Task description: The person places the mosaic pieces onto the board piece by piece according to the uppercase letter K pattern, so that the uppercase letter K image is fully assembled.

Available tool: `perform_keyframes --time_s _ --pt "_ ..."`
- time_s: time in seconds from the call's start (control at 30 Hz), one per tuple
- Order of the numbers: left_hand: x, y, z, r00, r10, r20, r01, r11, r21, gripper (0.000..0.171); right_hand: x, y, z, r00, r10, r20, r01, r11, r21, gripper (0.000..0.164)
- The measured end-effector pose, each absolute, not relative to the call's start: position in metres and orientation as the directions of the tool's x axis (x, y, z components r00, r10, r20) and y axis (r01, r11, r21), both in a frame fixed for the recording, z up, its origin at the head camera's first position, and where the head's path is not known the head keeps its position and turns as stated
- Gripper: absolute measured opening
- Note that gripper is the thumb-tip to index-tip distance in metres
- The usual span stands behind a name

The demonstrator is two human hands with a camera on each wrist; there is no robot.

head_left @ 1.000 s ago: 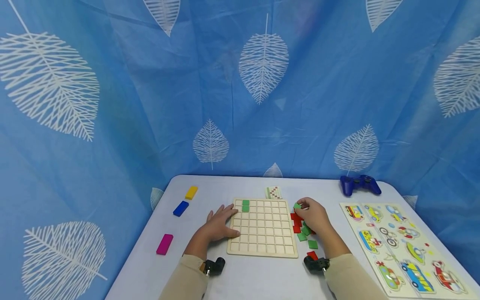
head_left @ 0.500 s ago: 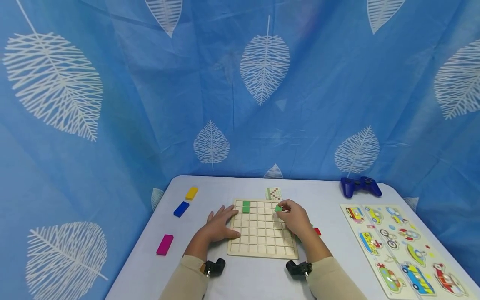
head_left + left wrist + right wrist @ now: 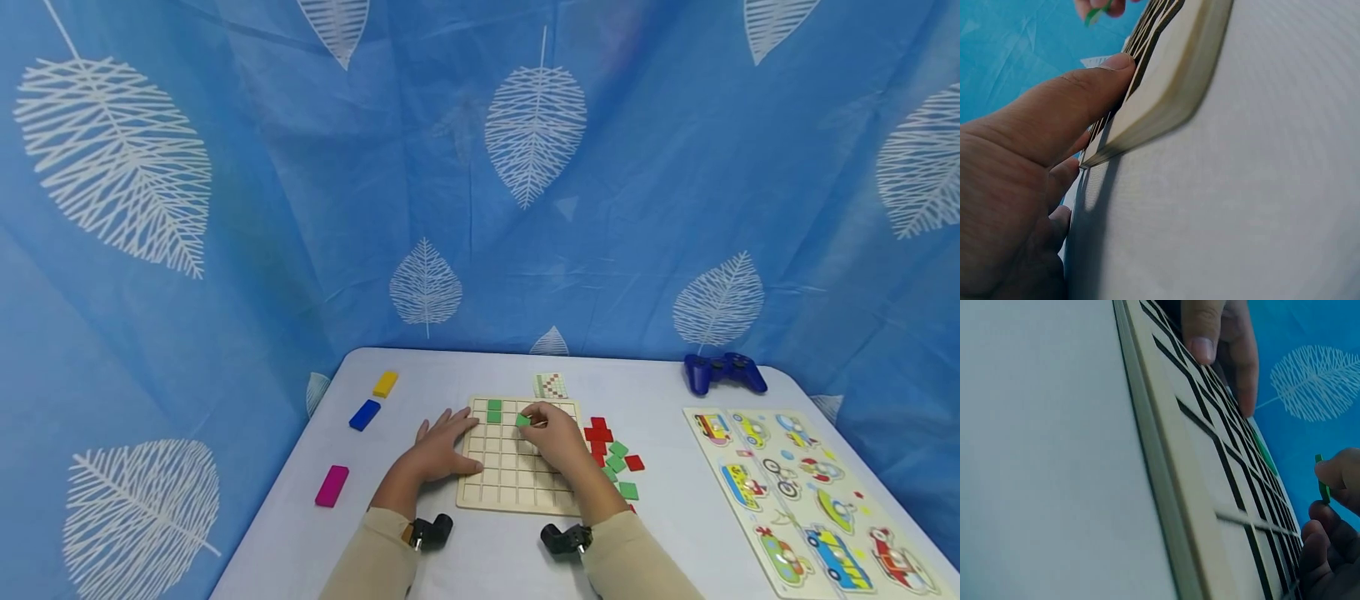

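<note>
A wooden grid board point(image 3: 517, 475) lies mid-table, with two green square tiles point(image 3: 494, 411) in its upper left cells. My right hand point(image 3: 557, 437) pinches another green tile point(image 3: 522, 421) between thumb and finger, just above the upper middle of the board. In the right wrist view that tile point(image 3: 1322, 479) is seen edge-on, raised off the grid. My left hand point(image 3: 437, 450) rests along the board's left edge, fingers spread and the thumb point(image 3: 1100, 78) lying on the rim. Red tiles point(image 3: 597, 433) and green tiles point(image 3: 617, 457) are scattered right of the board, partly behind my right forearm.
A small pattern card point(image 3: 551, 385) lies behind the board. Yellow point(image 3: 386, 384), blue point(image 3: 365, 415) and magenta point(image 3: 332, 486) blocks sit at the left. On the right are a blue game controller point(image 3: 724, 373) and a vehicle puzzle board point(image 3: 806, 492). A blue curtain point(image 3: 637, 208) hangs behind.
My right hand has carried a green tile leftward from the pile to over the board, uncovering the loose tiles. My left hand has stayed on the board's left edge.
</note>
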State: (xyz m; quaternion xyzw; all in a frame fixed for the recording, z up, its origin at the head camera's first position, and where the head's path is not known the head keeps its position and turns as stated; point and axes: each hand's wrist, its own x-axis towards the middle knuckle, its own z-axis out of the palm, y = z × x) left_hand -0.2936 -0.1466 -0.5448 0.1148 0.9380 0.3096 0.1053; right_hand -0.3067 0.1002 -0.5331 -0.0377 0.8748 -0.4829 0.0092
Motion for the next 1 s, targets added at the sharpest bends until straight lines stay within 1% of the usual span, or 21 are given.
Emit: perform_keyframes --time_s 0.23,0.4,0.5,0.8,1.0 --pt "-0.293 -0.146 -0.545 -0.946 0.297 -0.131 0.164 0.785 0.597 0.089 -0.305 0.081 -0.539 -0.989 -0.147 0.016 -0.089 0.506 -0.858 0.022" --pt "-0.294 -0.147 -0.545 -0.945 0.300 -0.130 0.170 0.790 0.589 0.089 -0.307 0.072 -0.540 -0.988 -0.153 0.020 -0.098 0.523 -0.847 0.021" --pt "-0.295 -0.148 -0.544 -0.945 0.301 -0.125 0.174 0.790 0.588 0.089 -0.310 0.066 -0.540 -0.987 -0.155 0.032 -0.115 0.567 -0.815 0.022" --pt "-0.295 -0.151 -0.543 -0.944 0.305 -0.126 0.177 0.790 0.586 0.089 -0.313 0.051 -0.539 -0.992 -0.123 0.023 -0.105 0.712 -0.694 0.023" --pt "-0.296 -0.150 -0.541 -0.947 0.295 -0.131 0.170 0.801 0.574 0.089 -0.310 0.047 -0.538 -0.993 -0.109 0.040 -0.109 0.753 -0.649 0.021"
